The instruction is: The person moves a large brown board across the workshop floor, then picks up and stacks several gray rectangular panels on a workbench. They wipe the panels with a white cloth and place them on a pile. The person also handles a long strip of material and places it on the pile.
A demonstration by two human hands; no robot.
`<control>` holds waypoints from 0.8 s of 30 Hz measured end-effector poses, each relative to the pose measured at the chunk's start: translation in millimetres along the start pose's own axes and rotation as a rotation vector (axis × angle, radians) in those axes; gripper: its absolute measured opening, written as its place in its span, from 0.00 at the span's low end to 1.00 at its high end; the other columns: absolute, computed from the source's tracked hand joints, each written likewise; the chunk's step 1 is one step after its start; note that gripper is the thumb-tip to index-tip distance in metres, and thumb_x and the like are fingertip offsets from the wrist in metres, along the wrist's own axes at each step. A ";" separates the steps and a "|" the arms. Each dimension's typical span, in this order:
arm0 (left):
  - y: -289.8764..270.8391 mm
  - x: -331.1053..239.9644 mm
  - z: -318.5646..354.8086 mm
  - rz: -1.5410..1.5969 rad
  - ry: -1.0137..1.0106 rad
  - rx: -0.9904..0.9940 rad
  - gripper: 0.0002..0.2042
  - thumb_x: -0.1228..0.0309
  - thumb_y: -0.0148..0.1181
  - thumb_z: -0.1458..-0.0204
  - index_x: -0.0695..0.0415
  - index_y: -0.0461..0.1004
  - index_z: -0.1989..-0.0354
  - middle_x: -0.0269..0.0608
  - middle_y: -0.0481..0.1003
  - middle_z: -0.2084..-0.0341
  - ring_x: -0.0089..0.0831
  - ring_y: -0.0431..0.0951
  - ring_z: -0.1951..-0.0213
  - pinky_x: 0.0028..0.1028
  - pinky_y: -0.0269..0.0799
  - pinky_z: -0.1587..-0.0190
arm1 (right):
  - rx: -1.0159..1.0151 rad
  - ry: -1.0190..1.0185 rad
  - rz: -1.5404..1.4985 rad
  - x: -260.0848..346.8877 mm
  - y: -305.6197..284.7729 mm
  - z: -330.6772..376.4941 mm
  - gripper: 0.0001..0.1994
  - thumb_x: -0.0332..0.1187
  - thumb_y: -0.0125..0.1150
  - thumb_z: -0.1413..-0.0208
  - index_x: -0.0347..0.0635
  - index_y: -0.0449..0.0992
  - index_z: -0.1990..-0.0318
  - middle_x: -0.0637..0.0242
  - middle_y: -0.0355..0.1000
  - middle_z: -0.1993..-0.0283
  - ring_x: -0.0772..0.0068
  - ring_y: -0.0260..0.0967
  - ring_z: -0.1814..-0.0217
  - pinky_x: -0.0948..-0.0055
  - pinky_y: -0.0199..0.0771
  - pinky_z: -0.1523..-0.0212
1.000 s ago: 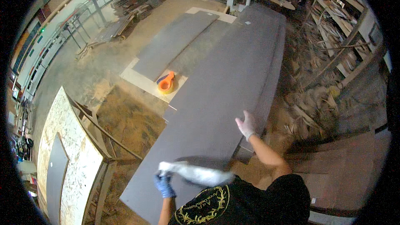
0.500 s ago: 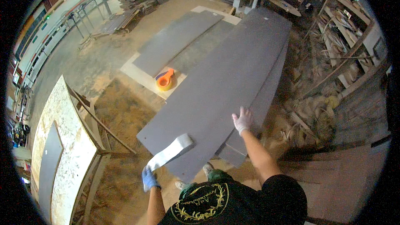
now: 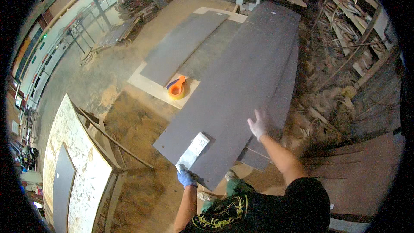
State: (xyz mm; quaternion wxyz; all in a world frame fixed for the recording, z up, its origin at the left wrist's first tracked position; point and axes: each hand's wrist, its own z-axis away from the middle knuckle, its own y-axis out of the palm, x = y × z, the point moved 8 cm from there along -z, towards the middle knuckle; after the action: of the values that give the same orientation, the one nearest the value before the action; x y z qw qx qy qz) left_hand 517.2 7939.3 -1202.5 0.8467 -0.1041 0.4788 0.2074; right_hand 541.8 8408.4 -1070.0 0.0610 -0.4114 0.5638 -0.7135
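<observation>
A long grey panel lies in front of me, stacked on other grey panels whose edges show at its right. Close to its near left corner, my left hand, in a blue glove, grips the near end of a white strip. The strip looks glossy and flat, and its far end rests on or just over the panel; I cannot tell which. Over the right part of the same panel is my right hand, in a whitish glove. Its fingers are spread and slightly blurred, with nothing in them.
An orange tape dispenser sits on a pale board left of the panel, beside another grey panel. A speckled board on a wooden frame stands at the left. Wood scraps and a rack line the right side.
My left hand has moved right and up, bringing the white strip further over the panel; the strip now lies straighter. The right hand has shifted slightly right. The whole view has turned a little.
</observation>
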 end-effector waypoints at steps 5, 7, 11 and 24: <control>-55.8 5.5 12.9 -0.001 -0.069 -0.049 0.20 0.54 0.48 0.45 0.60 0.72 0.62 0.38 0.73 0.68 0.31 0.71 0.66 0.32 0.68 0.62 | 0.023 0.000 -0.045 -5.0 27.1 57.3 0.36 0.51 0.62 0.60 0.56 0.59 0.40 0.32 0.35 0.36 0.33 0.33 0.33 0.48 0.34 0.36; -63.3 -0.7 8.9 0.082 0.026 0.144 0.26 0.49 0.40 0.44 0.61 0.67 0.51 0.43 0.72 0.58 0.39 0.73 0.60 0.35 0.66 0.52 | 0.024 -0.027 0.081 7.9 35.2 71.5 0.37 0.51 0.64 0.61 0.59 0.58 0.40 0.33 0.33 0.35 0.33 0.29 0.33 0.45 0.34 0.37; -23.9 -6.6 21.7 0.297 -0.137 0.167 0.27 0.49 0.35 0.43 0.59 0.64 0.47 0.47 0.69 0.53 0.43 0.70 0.54 0.40 0.63 0.49 | -0.049 -0.114 0.080 24.6 28.6 47.2 0.34 0.52 0.61 0.58 0.58 0.59 0.41 0.32 0.38 0.37 0.33 0.31 0.34 0.46 0.33 0.36; 150.9 13.2 -46.1 -0.150 0.012 -0.135 0.29 0.45 0.49 0.50 0.64 0.72 0.59 0.39 0.73 0.69 0.29 0.70 0.71 0.30 0.68 0.68 | 0.027 -0.011 0.071 5.0 13.8 -168.1 0.33 0.58 0.58 0.58 0.65 0.60 0.41 0.39 0.39 0.35 0.41 0.33 0.31 0.51 0.30 0.34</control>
State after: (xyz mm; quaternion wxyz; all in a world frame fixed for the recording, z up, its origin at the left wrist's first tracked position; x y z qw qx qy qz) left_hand 419.8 8060.0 -1234.4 0.8479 -0.1977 0.4599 0.1745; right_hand 423.1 8527.6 -1083.6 0.0948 -0.3942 0.5682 -0.7161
